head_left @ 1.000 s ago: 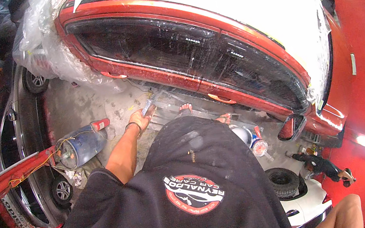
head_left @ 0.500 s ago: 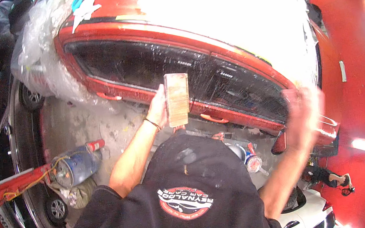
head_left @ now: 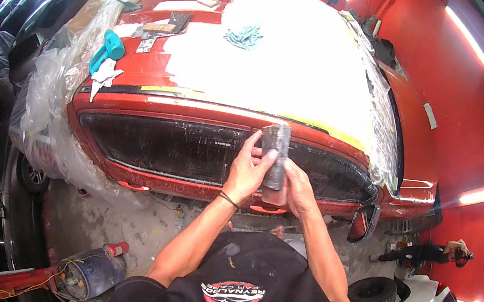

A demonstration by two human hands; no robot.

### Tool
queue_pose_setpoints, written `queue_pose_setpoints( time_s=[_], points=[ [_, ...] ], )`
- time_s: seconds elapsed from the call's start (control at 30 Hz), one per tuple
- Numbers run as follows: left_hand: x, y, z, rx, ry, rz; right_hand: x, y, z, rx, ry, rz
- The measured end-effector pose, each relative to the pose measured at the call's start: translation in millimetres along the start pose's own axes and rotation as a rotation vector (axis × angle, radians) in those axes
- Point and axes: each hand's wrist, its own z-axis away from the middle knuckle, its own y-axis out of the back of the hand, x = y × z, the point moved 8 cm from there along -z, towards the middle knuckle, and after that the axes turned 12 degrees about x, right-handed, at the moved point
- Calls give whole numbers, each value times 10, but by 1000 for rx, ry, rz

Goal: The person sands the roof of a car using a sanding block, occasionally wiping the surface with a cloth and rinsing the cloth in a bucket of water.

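Both hands are on a sanding block (head_left: 277, 154) with a dark grey, sandpaper-like face, held in front of the red car's side windows. My left hand (head_left: 246, 169) grips its left edge, thumb across the face and fingers along the upper side. My right hand (head_left: 299, 187) is closed around the block's lower right edge, with some fingers hidden. A reddish flap or end shows at the bottom of the block, between the hands. Beyond them is the car's roof (head_left: 305, 68), largely whitish and glaring, with red paint toward the left.
On the roof lie a teal tool (head_left: 108, 50), white crumpled paper (head_left: 105, 76), a bluish cloth (head_left: 244, 37) and several flat sheets and blocks. Plastic film (head_left: 50, 126) drapes the car's left end. A blue drum (head_left: 92, 274) stands lower left; a person (head_left: 425, 254) is at lower right.
My right hand has come from the far right onto the block. The block's visible face has gone from tan to dark grey. My view now takes in more of the roof.
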Motion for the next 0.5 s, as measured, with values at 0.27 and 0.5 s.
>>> queue_pose_setpoints(
  time_s=[0.27,0.5],
  points=[
    [700,175,-36,93,-273,-198,-113,-186,181,-139,-277,-465],
    [496,361,-160,243,-307,-141,-204,-184,208,-178,-276,-256]
  ],
)
